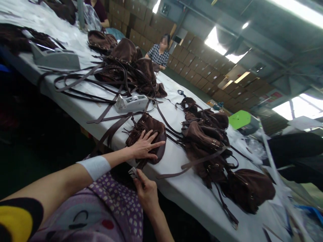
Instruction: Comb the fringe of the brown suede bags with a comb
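Observation:
A small dark brown drawstring bag (161, 134) with fringe and metal eyelets lies at the table's near edge. My left hand (145, 146) presses flat on it, fingers spread. Just below the bag, in front of the table edge, my right hand (146, 190) is closed on a small silvery metal tool (133, 172) with prong-like ends; its exact kind is unclear. Dark straps (113, 129) trail from around the bag to the left. Behind the bag stands a grey tape dispenser (131, 103).
More brown bags are heaped on the white table (174, 191), in a right pile (204, 137) and a back pile (126, 53). A larger grey dispenser (57, 58) stands at left. One person (159, 55) is across the table, another at the far left. Stacked cartons (199, 69) line the background.

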Action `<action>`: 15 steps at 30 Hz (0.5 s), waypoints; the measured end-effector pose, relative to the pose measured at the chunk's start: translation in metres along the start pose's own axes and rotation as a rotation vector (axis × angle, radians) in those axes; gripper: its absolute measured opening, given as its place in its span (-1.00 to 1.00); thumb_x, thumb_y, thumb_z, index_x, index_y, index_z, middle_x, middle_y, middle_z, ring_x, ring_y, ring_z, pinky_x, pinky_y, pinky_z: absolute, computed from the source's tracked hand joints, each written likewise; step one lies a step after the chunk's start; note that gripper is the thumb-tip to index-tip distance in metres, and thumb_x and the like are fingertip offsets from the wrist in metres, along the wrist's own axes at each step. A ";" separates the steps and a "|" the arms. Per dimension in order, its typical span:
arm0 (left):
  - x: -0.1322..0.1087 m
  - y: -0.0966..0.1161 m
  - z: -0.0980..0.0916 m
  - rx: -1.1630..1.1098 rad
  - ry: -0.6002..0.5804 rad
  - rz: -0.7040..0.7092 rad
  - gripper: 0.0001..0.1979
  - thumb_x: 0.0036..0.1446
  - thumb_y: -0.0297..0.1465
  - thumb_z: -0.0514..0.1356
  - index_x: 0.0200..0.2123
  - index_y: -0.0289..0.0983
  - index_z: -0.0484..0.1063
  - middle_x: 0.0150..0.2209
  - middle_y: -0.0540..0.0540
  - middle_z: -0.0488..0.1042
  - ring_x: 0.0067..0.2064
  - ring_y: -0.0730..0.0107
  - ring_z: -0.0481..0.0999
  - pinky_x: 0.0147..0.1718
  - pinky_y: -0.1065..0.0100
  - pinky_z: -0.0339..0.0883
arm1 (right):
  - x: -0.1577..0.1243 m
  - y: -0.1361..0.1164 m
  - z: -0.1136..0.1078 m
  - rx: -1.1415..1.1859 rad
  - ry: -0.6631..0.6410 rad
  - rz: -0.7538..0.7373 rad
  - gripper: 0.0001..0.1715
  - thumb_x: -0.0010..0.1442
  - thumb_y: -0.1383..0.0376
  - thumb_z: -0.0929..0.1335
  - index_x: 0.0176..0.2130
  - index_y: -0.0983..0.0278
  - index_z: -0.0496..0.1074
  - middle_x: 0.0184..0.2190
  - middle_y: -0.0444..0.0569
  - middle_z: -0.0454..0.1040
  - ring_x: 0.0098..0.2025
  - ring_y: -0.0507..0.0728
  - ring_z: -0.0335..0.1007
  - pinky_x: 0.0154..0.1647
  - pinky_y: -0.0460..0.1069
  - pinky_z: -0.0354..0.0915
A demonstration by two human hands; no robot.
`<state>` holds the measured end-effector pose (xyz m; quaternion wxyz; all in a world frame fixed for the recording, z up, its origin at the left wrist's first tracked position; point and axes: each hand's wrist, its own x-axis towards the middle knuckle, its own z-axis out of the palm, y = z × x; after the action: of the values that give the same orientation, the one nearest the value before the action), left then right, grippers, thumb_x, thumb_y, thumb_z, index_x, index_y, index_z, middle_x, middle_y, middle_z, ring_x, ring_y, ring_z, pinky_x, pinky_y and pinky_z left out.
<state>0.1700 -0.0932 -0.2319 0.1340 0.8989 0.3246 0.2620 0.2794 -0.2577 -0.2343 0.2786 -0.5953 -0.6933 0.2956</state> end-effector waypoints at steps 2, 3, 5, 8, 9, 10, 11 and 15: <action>-0.015 0.010 -0.014 -0.068 0.174 -0.159 -0.41 0.13 -0.04 0.10 0.19 -0.14 0.24 0.12 -0.24 0.33 0.16 -0.02 0.21 0.13 -0.03 -0.03 | -0.003 0.000 -0.008 -0.081 0.081 0.035 -0.56 0.24 0.25 0.27 0.11 0.20 0.32 -0.21 -0.07 0.58 -0.27 0.12 0.54 -0.25 -0.07 0.38; -0.022 0.013 -0.019 -0.137 0.208 -0.263 -0.48 0.17 -0.05 0.05 0.09 -0.20 0.35 -0.05 -0.22 0.46 0.02 0.08 0.36 0.04 0.09 0.12 | -0.004 0.000 -0.012 -0.115 0.116 0.052 -0.58 0.23 0.23 0.28 0.08 0.23 0.34 -0.29 -0.07 0.59 -0.35 0.11 0.52 -0.33 -0.08 0.36; -0.034 0.017 -0.026 -0.329 0.083 -0.451 -0.47 0.19 0.02 -0.05 -0.26 -0.27 0.50 -0.44 -0.12 0.49 -0.33 0.24 0.43 -0.24 0.27 0.24 | -0.005 -0.002 -0.016 -0.169 0.138 0.066 -0.69 0.23 0.18 0.29 -0.08 0.26 0.41 -0.45 -0.10 0.55 -0.48 0.08 0.46 -0.46 -0.10 0.25; -0.037 0.018 -0.024 -0.784 -0.352 -0.548 -0.39 0.06 0.15 -0.01 -0.53 -0.28 0.43 -0.61 -0.04 0.38 -0.53 0.39 0.33 -0.48 0.38 0.16 | -0.001 -0.005 -0.019 -0.218 0.092 0.036 -0.73 0.24 0.13 0.27 -0.34 0.26 0.43 -0.57 -0.13 0.47 -0.56 0.04 0.37 -0.54 -0.12 0.10; -0.035 0.017 -0.021 -0.985 -0.438 -0.576 -0.40 0.03 0.16 0.02 -0.48 -0.29 0.44 -0.57 -0.03 0.40 -0.53 0.41 0.33 -0.49 0.39 0.15 | 0.002 -0.005 -0.019 -0.234 0.073 0.027 -0.71 0.24 0.13 0.27 -0.38 0.26 0.41 -0.59 -0.15 0.44 -0.58 0.02 0.34 -0.55 -0.12 0.07; -0.031 0.018 -0.018 -1.181 -0.470 -0.616 -0.42 0.03 0.15 0.05 -0.39 -0.30 0.43 -0.54 -0.02 0.40 -0.52 0.43 0.34 -0.50 0.41 0.16 | 0.006 -0.005 -0.020 -0.254 0.057 0.024 -0.71 0.24 0.14 0.27 -0.41 0.25 0.40 -0.61 -0.16 0.42 -0.60 0.01 0.31 -0.56 -0.12 0.04; -0.027 0.018 -0.014 -1.340 -0.458 -0.665 -0.43 0.04 0.13 0.06 -0.33 -0.30 0.41 -0.53 0.00 0.37 -0.53 0.46 0.32 -0.52 0.42 0.15 | 0.009 -0.006 -0.021 -0.276 0.047 0.025 -0.72 0.23 0.15 0.27 -0.42 0.25 0.39 -0.62 -0.17 0.40 -0.62 0.01 0.28 -0.58 -0.12 0.02; -0.009 0.021 0.004 -1.429 -0.326 -0.839 -0.53 0.14 0.05 0.01 -0.42 -0.28 0.26 -0.65 0.18 0.01 -0.68 0.62 -0.02 -0.66 0.50 -0.09 | 0.012 -0.020 -0.016 -0.335 0.036 0.027 -0.75 0.22 0.20 0.27 -0.44 0.24 0.38 -0.64 -0.17 0.37 -0.63 0.01 0.24 -0.60 -0.11 -0.02</action>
<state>0.1773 -0.1155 -0.2300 0.8018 0.4296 0.3642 0.1999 0.2769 -0.2470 -0.2085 0.1837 -0.6478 -0.7198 0.1688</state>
